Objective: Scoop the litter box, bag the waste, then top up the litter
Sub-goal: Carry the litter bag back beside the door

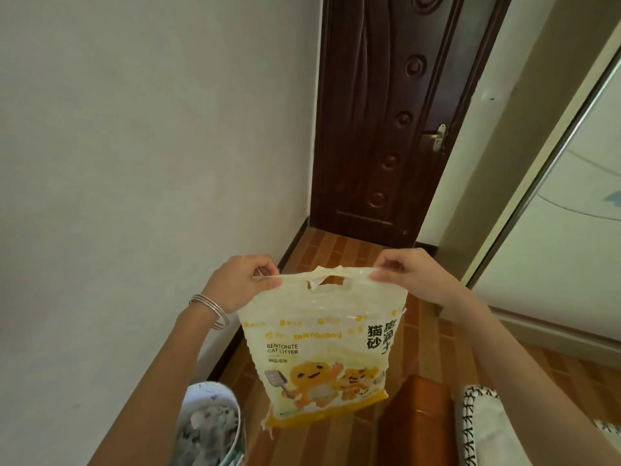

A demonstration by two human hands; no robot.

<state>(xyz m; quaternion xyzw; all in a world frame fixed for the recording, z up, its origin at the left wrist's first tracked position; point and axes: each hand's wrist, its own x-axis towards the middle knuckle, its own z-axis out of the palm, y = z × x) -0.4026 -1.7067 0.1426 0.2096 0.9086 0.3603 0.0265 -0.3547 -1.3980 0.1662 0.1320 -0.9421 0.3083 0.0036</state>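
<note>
A pale yellow bentonite cat litter bag (324, 348) with cartoon animals hangs in the air in front of me. My left hand (240, 282) pinches its top left corner, and my right hand (408, 275) pinches the top right corner, stretching the top edge with its handle cut-out between them. Below my left forearm stands a white round litter container (215, 395) with grey clumped litter (206, 428) inside.
A dark brown door (386, 122) closes the far end of the wooden floor (339, 250). A white wall runs along the left. At the lower right stand a brown box-like object (416, 418) and a black-and-white patterned item (477, 428). A pale panel leans on the right.
</note>
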